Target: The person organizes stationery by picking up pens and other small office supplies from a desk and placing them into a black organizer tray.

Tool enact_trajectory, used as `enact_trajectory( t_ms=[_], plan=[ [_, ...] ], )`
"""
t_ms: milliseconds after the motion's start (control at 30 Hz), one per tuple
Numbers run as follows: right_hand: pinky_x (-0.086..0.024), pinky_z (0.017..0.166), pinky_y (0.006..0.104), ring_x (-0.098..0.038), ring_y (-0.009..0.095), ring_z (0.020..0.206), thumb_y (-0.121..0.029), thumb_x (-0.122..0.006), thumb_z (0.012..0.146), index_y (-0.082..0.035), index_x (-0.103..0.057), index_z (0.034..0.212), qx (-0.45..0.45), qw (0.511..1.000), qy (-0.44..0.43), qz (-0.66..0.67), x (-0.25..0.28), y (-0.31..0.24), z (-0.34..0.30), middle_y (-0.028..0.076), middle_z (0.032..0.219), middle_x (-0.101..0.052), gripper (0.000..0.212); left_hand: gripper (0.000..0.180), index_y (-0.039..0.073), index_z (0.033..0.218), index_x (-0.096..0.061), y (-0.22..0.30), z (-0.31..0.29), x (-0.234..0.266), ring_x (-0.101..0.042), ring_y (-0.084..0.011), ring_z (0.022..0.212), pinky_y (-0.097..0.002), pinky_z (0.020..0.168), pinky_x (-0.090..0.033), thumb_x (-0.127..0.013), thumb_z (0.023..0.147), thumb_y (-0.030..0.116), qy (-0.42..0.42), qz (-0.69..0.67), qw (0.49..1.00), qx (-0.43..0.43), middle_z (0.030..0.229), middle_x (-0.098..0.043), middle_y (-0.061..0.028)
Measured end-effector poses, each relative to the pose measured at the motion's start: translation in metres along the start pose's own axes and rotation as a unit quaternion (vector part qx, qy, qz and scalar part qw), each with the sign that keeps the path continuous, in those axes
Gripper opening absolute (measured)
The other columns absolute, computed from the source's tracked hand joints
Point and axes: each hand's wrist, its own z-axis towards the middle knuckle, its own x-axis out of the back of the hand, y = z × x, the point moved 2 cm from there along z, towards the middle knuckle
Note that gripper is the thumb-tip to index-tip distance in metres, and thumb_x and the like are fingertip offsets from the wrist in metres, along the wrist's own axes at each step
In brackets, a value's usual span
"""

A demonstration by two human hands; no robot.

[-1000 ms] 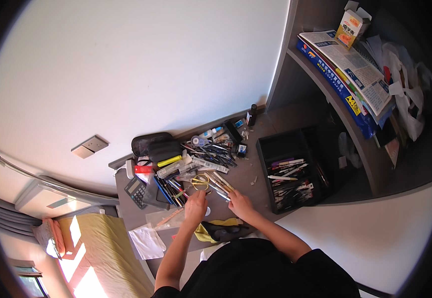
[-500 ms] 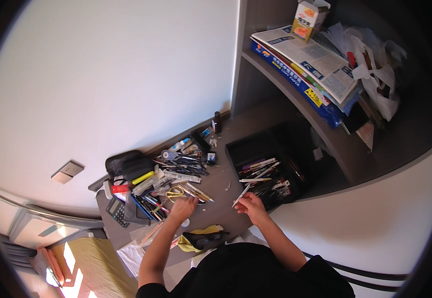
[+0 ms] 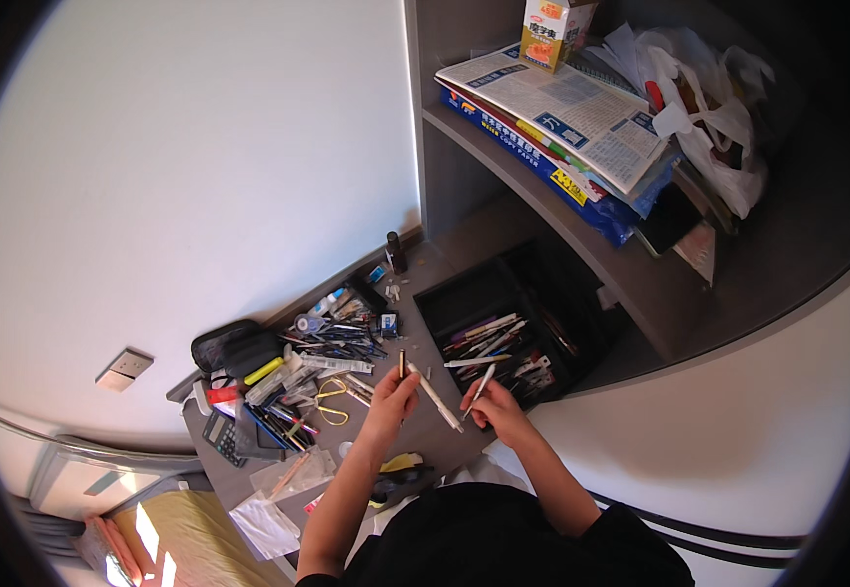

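Over the desk, my left hand (image 3: 395,396) is closed on pens: a slim dark one pokes up past the fingers, and a white pen (image 3: 437,397) slants from them toward my right hand. My right hand (image 3: 498,411) pinches another pale pen (image 3: 482,383), tip pointing up, just off the near edge of a black tray (image 3: 432,311). Inside that tray lie pens and pencils (image 3: 489,336) in separate compartments. Left of my left hand are a few whitish pens (image 3: 357,389) and yellow-handled scissors (image 3: 331,403) on the desk.
A heap of pens (image 3: 332,342) spreads along the wall, with a black pencil case (image 3: 234,349), a calculator (image 3: 223,437) and a small dark bottle (image 3: 396,252). To the right, a shelf (image 3: 523,166) carries newspapers (image 3: 562,115), a snack box and a white plastic bag (image 3: 704,122).
My left hand has lifted from beside the scissors and moved right, now holding pens. My right hand still holds a pen, now tilted more upright. The whole view has shifted.
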Motion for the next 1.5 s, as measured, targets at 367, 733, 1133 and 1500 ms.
enact_trajectory(
  t_ms=[367,733,1133,1500],
  plan=[
    [-0.034,0.050,0.0183,-0.045,0.003,0.058,-0.018,-0.057,0.097,-0.001,-0.061,0.108,-0.051,0.998,-0.038,0.028,0.008,-0.014,-0.004,0.002,0.083,-0.061,0.021,0.025,0.005,0.097,-0.065,-0.004,0.036,-0.060,-0.042,-0.0040,0.057,-0.0194,0.050,-0.031,-0.056,0.098,0.028,-0.081,0.123,0.989,0.013,0.066,-0.052,0.0027],
    [-0.038,0.055,0.0172,-0.049,0.003,0.064,-0.017,-0.055,0.097,-0.002,-0.061,0.114,-0.042,0.995,0.058,0.069,0.064,-0.019,-0.007,0.007,0.095,-0.068,0.023,0.020,0.009,0.092,-0.063,-0.057,0.104,-0.074,-0.062,-0.0274,0.095,-0.0397,0.074,-0.053,-0.069,0.078,0.022,-0.084,0.693,0.663,-0.271,0.096,-0.063,-0.0083],
    [-0.043,0.060,0.0201,-0.060,0.008,0.079,-0.011,-0.068,0.088,-0.005,-0.063,0.104,0.012,0.980,0.158,0.121,0.069,-0.008,0.014,0.002,0.094,-0.067,0.017,0.026,0.004,0.108,-0.066,-0.029,0.114,-0.088,-0.061,-0.0328,0.083,-0.0398,0.073,-0.052,-0.065,0.083,0.012,-0.066,0.511,0.730,-0.448,0.095,-0.064,-0.0147],
    [-0.056,0.077,0.0285,-0.067,0.018,0.093,-0.011,-0.058,0.095,-0.001,-0.061,0.109,0.027,0.976,0.173,0.128,0.071,-0.006,0.021,0.009,0.103,-0.066,0.017,0.019,0.004,0.104,-0.068,-0.035,0.070,-0.078,-0.063,-0.0336,0.088,-0.0386,0.075,-0.051,-0.063,0.085,0.005,-0.081,0.438,0.850,-0.280,0.092,-0.065,-0.0125]
  ],
)
